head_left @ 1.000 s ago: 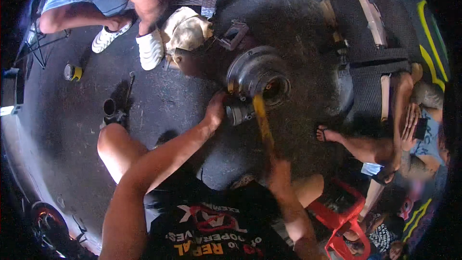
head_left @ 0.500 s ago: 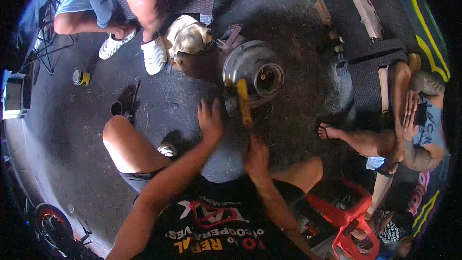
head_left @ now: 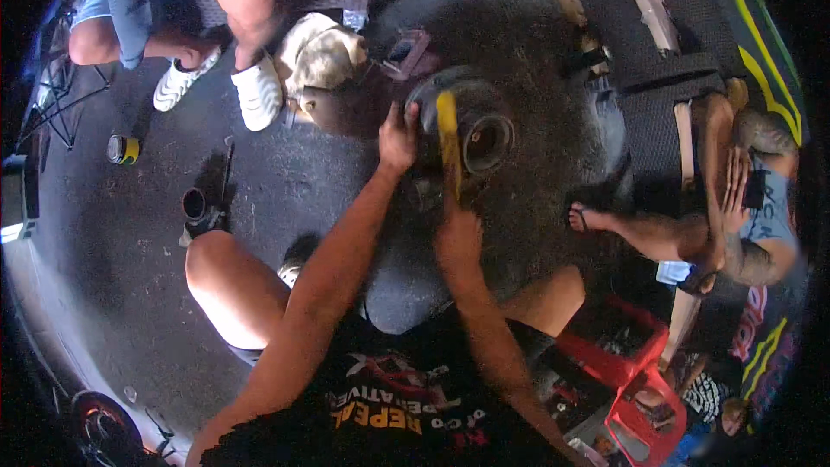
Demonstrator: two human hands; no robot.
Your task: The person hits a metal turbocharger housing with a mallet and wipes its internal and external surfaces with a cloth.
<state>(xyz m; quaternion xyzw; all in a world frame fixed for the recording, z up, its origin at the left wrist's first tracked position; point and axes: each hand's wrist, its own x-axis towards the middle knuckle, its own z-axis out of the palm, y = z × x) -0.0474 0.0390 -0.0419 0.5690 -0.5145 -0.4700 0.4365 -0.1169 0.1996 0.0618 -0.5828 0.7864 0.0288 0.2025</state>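
Observation:
A dark, round metal housing (head_left: 488, 104) with a ringed central opening sits on the floor before me. My left hand (head_left: 398, 140) is at its left side, fingertips apart and touching or very near the rim. My right hand (head_left: 460, 235) is closed on the handle of a long yellow tool (head_left: 448, 130), whose upper end lies over the housing, left of the opening. The tool is blurred. Behind the housing are a rectangular metal part (head_left: 406, 54) and a pale crumpled cloth (head_left: 318, 52).
A seated person's legs (head_left: 242, 9) are at upper left; another person (head_left: 761, 207) sits at right. A small can (head_left: 123, 149), a dark cylindrical part (head_left: 195, 205) and a rod (head_left: 226, 164) lie left. A red plastic chair (head_left: 648, 415) stands lower right.
My left hand has moved up to the housing's left side. The yellow tool has risen higher over the housing, with my right hand still holding it.

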